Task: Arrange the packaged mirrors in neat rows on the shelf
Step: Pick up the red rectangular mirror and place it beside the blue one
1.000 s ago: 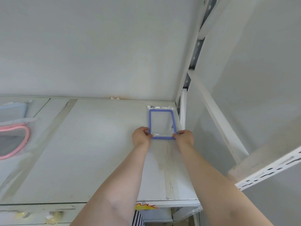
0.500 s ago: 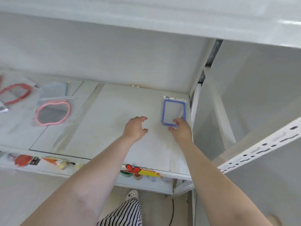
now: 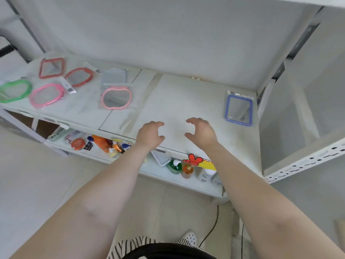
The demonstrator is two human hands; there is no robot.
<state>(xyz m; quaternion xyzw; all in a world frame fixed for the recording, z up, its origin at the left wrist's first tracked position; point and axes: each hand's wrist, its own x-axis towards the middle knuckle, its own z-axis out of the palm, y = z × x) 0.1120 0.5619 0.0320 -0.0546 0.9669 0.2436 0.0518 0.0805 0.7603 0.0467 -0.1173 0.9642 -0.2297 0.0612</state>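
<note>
Both hands have let go and pulled back: left hand [image 3: 149, 135] and right hand [image 3: 202, 132] hover empty, fingers loosely curled. The blue rectangular-framed packaged mirror [image 3: 239, 110] lies flat in the white shelf's [image 3: 186, 101] back-right corner. Risk: the round pink-framed packaged mirror [image 3: 116, 98] overlaps a grey packet, so a careless grab could drag both.

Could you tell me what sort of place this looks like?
Probably a shop aisle: white metal shelving, packaged mirrors laid out flat, bottles on the shelf below, and a promo sticker on the edge.

Lighting: bright, even, diffuse; shadows faint. Img soft overall, slight motion blur. Wide-angle distortion: shelf [image 3: 186, 101] edges bow twd corners. Mild glare on mirror wrappers, left. Colours washed, low contrast.
</note>
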